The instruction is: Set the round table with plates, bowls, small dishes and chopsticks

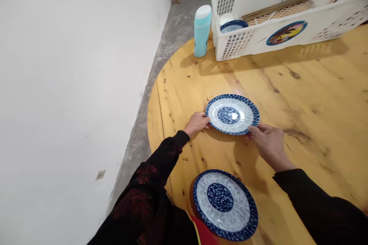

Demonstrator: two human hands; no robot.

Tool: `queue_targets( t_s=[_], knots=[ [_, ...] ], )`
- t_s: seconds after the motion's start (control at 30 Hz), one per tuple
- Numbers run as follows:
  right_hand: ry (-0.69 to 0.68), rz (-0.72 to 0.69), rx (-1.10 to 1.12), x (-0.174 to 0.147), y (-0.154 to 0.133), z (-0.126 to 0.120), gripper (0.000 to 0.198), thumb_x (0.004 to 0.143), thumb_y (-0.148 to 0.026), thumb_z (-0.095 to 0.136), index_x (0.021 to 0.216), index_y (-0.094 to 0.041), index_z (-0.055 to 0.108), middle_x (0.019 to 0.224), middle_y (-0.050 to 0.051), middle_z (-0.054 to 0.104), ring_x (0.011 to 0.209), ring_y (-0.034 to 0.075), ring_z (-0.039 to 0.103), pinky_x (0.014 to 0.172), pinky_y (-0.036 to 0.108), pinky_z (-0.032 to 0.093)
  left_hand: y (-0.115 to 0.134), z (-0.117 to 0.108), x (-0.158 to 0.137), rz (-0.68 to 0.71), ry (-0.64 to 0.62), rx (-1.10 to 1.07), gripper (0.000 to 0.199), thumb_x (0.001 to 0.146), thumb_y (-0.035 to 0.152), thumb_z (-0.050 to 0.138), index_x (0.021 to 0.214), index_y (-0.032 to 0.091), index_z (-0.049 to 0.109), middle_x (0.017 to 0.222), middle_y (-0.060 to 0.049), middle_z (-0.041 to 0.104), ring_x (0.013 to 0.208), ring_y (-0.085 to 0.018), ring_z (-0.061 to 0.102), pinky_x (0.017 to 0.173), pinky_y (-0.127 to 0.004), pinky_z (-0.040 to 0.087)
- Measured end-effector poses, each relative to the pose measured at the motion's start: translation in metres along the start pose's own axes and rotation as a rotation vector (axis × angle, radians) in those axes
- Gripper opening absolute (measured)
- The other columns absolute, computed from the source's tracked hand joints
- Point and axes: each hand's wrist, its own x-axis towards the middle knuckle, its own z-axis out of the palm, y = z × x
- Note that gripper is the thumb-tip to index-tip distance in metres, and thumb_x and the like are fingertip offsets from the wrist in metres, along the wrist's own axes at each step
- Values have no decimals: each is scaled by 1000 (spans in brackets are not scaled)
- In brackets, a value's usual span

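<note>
A blue-and-white patterned plate (232, 114) rests on the round wooden table (301, 95). My left hand (196, 123) grips its left rim and my right hand (268, 143) grips its near right rim. Closer to me lies a second, matching plate (225, 203) near the table's front edge, with neither hand on it.
A white plastic crate (283, 9) stands at the far side of the table, holding another blue plate (233, 26) and some wooden sticks. A light blue bottle (201, 30) stands upright to its left. A white wall and grey concrete floor (161, 57) lie left of the table.
</note>
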Motion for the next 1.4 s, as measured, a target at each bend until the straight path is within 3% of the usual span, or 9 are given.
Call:
queue_targets(
  t_s=[0.13,0.27,0.43,0.67,0.83,1.4],
  knots=[
    [-60,-76,47,-17,-30,67,14,70,-21,62,55,-20,63,56,4,66,53,19,65,46,23,49,-12,-75,-11,19,77,35,13,86,14,57,74,16,62,70,-3,70,64,-14,68,63,-23,57],
    [-62,-55,134,-29,-61,134,13,69,-18,61,57,-19,63,55,3,65,53,19,64,48,25,50,-17,-142,-2,34,144,78,13,86,16,59,73,17,61,69,-1,69,63,-13,68,63,-22,57],
    [-10,-16,196,-32,-78,190,13,69,-15,61,56,-17,64,55,2,64,51,18,63,47,25,52,-24,-191,22,41,133,107,15,85,16,60,70,18,59,68,-1,68,64,-15,68,67,-25,58],
    [99,18,206,-25,-85,216,16,71,-14,62,55,-18,62,55,2,64,48,18,62,46,26,53,-27,-205,58,98,103,137,15,85,22,60,71,18,61,70,-3,68,73,-18,69,76,-29,58],
    [92,40,220,-16,-93,223,15,71,-11,61,57,-16,64,56,2,65,50,18,65,48,26,54,-23,-212,72,117,101,156,15,86,24,60,72,18,63,74,-5,71,80,-21,70,78,-31,58],
    [58,52,204,-5,-101,225,16,72,-9,60,58,-17,63,55,1,65,51,17,65,47,23,53,-23,-217,70,105,107,155,15,89,30,61,77,21,61,75,-4,72,79,-20,71,78,-31,59]
  ],
)
